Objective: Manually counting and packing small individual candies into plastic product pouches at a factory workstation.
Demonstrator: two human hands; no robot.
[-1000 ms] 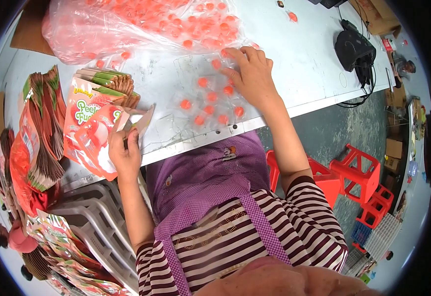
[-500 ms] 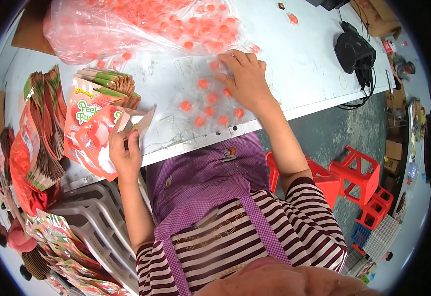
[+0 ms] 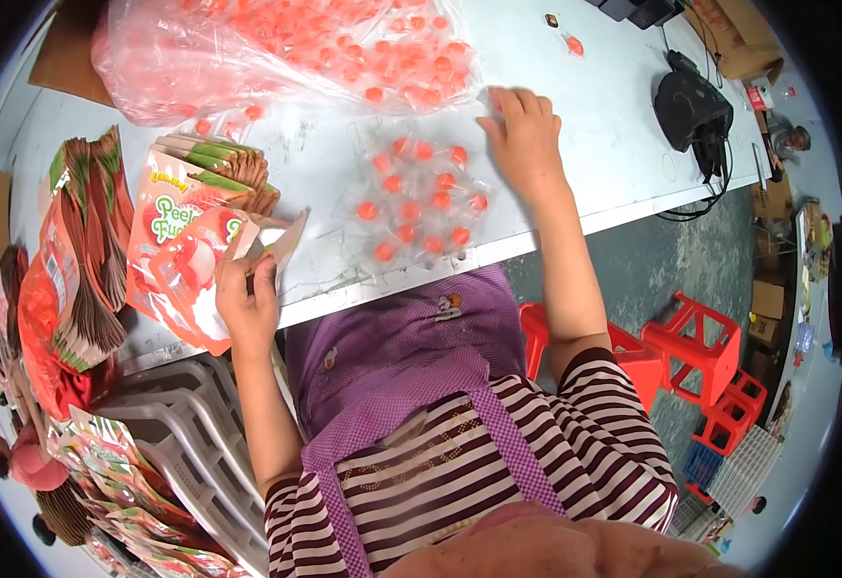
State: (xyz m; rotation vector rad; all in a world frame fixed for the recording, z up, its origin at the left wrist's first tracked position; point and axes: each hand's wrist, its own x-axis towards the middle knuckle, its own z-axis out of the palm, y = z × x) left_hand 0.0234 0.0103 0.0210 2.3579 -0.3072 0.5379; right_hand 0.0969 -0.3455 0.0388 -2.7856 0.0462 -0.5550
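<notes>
My left hand (image 3: 248, 297) is closed on the top edge of a red and white candy pouch (image 3: 190, 260) at the table's front edge. Its printed front shows fruit, and its upper flap stands apart. Beside it lies a stack of folded pouches (image 3: 219, 164). In the middle, several orange-red candies in clear wrappers (image 3: 411, 209) form a loose cluster. To the right of that cluster my right hand (image 3: 529, 144) rests palm down, thumb apart from the fingers. A bit of clear wrapper shows at its fingertips; what lies under them is hidden.
A big clear bag of wrapped candies (image 3: 286, 58) lies at the back. More pouches fill a red bag (image 3: 50, 299) at the left. A black bag with cables (image 3: 693, 106) sits at the right table edge. Red stools (image 3: 696, 347) stand on the floor; grey plastic chairs (image 3: 185, 414) are below left.
My right hand has moved right, away from the cluster, which now holds more candies. My left hand has kept its hold on the pouch.
</notes>
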